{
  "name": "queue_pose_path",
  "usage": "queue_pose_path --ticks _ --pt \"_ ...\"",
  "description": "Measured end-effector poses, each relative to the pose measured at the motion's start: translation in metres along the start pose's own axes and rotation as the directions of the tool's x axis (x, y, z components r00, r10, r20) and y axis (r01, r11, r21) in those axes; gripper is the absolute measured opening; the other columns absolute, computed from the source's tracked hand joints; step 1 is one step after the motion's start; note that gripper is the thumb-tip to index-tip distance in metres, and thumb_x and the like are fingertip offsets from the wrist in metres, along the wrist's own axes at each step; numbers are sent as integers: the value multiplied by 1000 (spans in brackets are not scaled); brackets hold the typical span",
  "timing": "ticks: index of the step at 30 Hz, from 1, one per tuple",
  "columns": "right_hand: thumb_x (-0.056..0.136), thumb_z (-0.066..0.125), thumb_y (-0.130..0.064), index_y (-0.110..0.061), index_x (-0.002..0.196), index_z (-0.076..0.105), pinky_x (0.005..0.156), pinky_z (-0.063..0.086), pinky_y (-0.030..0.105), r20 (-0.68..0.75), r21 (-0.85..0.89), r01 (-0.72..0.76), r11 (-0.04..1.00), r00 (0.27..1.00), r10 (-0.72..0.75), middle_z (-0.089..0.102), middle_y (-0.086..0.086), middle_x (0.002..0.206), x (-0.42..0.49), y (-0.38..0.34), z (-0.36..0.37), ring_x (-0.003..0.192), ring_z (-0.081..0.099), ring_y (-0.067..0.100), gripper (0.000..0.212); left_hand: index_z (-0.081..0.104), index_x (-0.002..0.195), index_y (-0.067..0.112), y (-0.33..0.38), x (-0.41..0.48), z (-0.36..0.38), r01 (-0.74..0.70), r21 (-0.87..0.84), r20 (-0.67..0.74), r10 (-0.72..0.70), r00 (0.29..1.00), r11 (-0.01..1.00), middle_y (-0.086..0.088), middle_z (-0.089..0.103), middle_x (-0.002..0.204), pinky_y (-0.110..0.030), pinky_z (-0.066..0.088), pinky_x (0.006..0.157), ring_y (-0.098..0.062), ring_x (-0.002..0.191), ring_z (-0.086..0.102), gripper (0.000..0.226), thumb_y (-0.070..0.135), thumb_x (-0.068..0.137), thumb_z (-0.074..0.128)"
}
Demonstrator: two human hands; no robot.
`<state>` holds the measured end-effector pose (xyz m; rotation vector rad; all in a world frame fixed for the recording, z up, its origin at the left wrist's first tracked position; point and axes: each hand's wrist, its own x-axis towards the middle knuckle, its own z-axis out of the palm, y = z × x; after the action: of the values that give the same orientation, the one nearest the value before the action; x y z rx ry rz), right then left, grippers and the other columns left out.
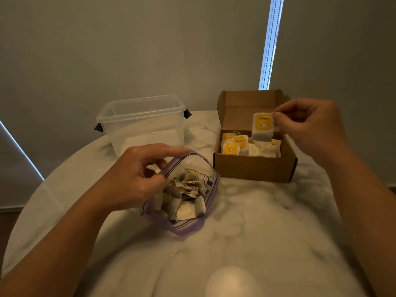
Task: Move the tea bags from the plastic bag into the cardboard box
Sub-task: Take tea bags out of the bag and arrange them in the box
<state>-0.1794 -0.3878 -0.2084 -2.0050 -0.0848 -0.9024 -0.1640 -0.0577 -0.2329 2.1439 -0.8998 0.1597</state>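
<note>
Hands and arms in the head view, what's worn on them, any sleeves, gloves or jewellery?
The left hand and right hand are bare: no gloves, rings or watch show. The left forearm and right forearm are bare too, with no sleeve in view.

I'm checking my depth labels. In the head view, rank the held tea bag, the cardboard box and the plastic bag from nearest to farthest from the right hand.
1. Tea bag: pinched in the right hand, above the box.
2. Cardboard box: directly below that hand.
3. Plastic bag: farther left, gripped by the left hand.
</note>
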Motion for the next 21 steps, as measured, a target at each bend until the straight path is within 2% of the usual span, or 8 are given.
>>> queue_pose_path --ticks 3,8,13,18,21 --pt "87 71 -15 -23 87 71 66 56 29 -69 -74 -68 995 996 63 71 -2 81 9 17 -11 66 65 9 8 62 125 42 3 -2 0 -22 29 25 21 999 999 14 65 116 -39 60 70 -20 102 61 60 13 74 52" --pt "87 70 -15 -23 84 71 62 53 27 -102 -102 -129 986 988 118 71 -1 78 13 30 -12 62 63 10 8 58 131 41 4 -4 -2 -55 58 83 50 995 997 14 62 117 -35 58 68 -20 101 60 62 14 75 57" --pt "86 71 -15 -19 86 72 59 49 23 -87 -92 -173 981 982 165 71 0 79 15 36 -7 62 62 8 5 53 133 46 4 -4 -3 -70 58 110 63 992 996 16 60 121 -29 58 66 -18 104 61 59 40 74 57" --pt "86 71 -14 -19 89 73 60 48 19 31 -131 -154 979 987 159 71 -5 80 15 33 -6 64 64 3 6 52 134 44 2 -5 -5 -76 43 136 70 988 996 14 60 122 -30 58 69 -19 103 60 60 40 74 59" --pt "86 72 -13 -19 88 73 67 52 24 141 -176 -134 975 977 160 71 -5 81 14 33 -8 74 67 7 6 53 135 42 1 -5 -7 -76 33 154 70 986 997 10 59 123 -33 58 71 -21 103 60 61 39 75 60"
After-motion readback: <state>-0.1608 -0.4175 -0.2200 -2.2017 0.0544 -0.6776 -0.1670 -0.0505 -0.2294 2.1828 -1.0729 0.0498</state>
